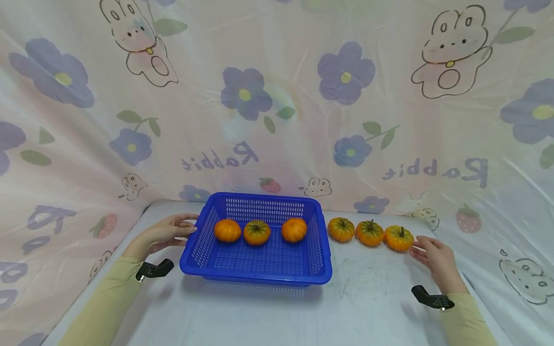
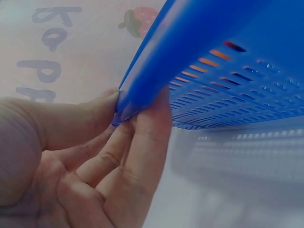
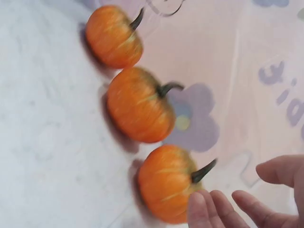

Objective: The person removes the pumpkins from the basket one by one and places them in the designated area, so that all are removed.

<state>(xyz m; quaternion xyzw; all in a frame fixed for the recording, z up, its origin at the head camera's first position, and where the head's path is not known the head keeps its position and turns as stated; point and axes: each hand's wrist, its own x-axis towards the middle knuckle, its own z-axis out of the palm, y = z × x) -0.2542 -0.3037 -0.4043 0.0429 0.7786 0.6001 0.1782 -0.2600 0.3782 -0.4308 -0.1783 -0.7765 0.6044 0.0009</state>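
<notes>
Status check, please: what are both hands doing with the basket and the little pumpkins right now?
Left hand grips blue basket rim. Right hand open beside nearest pumpkin, fingers at it. Nothing in the way.

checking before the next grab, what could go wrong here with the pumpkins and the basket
The three pumpkins outside sit close in a row, so the right hand reaching for the nearest pumpkin might bump the middle pumpkin and set it rolling. The left hand pinches only the corner rim of the blue basket, so the basket could perhaps slide or tip, shifting the three pumpkins inside.
</notes>
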